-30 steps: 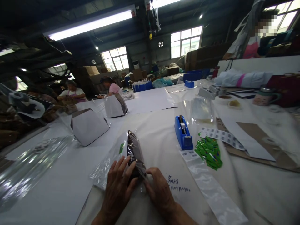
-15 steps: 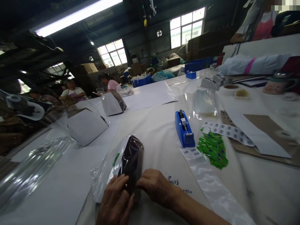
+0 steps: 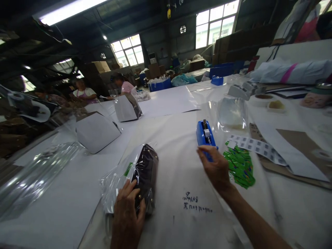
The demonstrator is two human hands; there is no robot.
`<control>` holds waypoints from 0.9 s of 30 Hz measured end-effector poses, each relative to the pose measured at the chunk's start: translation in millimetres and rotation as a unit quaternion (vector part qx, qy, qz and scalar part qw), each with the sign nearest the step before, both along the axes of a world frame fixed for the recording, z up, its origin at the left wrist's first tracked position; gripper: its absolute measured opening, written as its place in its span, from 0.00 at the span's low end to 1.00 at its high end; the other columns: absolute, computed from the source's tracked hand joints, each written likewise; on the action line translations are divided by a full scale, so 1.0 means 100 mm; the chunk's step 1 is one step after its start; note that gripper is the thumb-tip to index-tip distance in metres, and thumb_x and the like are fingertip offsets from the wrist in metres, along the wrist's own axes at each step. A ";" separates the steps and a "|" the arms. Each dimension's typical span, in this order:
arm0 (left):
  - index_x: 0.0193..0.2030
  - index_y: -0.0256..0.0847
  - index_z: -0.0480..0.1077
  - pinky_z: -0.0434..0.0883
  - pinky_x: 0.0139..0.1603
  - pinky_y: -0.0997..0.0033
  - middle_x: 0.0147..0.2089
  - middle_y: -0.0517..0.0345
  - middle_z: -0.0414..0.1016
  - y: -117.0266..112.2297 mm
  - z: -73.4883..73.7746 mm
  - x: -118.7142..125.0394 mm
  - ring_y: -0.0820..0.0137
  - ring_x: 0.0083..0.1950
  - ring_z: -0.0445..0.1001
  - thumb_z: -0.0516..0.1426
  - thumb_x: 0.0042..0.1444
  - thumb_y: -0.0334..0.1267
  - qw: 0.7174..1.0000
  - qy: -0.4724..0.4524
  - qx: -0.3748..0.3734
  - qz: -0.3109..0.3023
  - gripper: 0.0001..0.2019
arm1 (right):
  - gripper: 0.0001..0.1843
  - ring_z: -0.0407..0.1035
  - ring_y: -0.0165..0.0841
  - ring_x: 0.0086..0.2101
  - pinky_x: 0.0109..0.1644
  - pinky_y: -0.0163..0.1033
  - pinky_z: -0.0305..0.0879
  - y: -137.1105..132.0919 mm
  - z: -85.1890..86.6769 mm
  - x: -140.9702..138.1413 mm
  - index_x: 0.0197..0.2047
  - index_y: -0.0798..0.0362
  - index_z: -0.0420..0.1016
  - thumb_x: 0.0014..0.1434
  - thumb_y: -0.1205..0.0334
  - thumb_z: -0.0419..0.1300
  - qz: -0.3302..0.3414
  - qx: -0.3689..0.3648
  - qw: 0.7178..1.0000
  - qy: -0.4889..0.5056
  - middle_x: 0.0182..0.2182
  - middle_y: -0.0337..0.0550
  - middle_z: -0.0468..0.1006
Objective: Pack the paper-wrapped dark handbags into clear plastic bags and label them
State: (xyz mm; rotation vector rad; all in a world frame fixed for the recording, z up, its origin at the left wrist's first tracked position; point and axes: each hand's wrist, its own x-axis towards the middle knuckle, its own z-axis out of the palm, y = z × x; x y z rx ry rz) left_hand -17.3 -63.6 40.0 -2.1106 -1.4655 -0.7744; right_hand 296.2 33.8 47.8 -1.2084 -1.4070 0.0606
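A dark brown pouch (image 3: 145, 172) lies inside a clear plastic bag (image 3: 118, 181) on the white table (image 3: 176, 145), just in front of me. My left hand (image 3: 127, 211) rests on the bag's near end, fingers curled over the pouch and pressing it down. Out to the right, my right hand (image 3: 214, 165) is at the near end of a blue tape dispenser (image 3: 204, 135), fingers bent and touching it. What the fingertips pinch, if anything, is hidden. Black handwritten numbers (image 3: 196, 203) are on the table between my arms.
A heap of small green tags (image 3: 240, 166) and barcode label strips (image 3: 255, 145) lie right of the dispenser. Two folded grey cardboard pieces (image 3: 97, 131) stand at the left, clear bags (image 3: 33, 176) beside them. Other people sit at the table's far end.
My right hand has left the pouch and moved right and forward to the tape dispenser. My left hand has stayed on the bagged pouch, which now lies flatter.
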 end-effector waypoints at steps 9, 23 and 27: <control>0.48 0.35 0.66 0.71 0.52 0.46 0.54 0.38 0.72 0.18 -0.14 -0.11 0.47 0.58 0.70 0.53 0.61 0.34 0.995 0.036 0.087 -0.044 0.10 | 0.17 0.75 0.42 0.37 0.44 0.45 0.70 0.49 -0.04 0.92 0.32 0.55 0.79 0.54 0.49 0.60 -0.001 -0.347 0.910 0.226 0.33 0.50 0.82; 0.47 0.35 0.66 0.69 0.51 0.45 0.51 0.36 0.74 0.25 -0.17 -0.09 0.45 0.55 0.71 0.51 0.61 0.35 0.990 0.048 0.126 -0.050 0.10 | 0.12 0.71 0.33 0.30 0.36 0.36 0.65 0.51 0.04 0.78 0.24 0.53 0.77 0.48 0.53 0.62 0.020 -0.321 0.913 0.251 0.26 0.42 0.79; 0.46 0.34 0.67 0.68 0.50 0.46 0.50 0.36 0.75 0.25 -0.15 -0.05 0.45 0.54 0.72 0.51 0.60 0.33 0.986 0.048 0.149 -0.052 0.09 | 0.11 0.71 0.35 0.30 0.36 0.37 0.64 0.55 0.09 0.82 0.21 0.52 0.75 0.47 0.54 0.64 -0.026 -0.325 0.919 0.221 0.21 0.40 0.77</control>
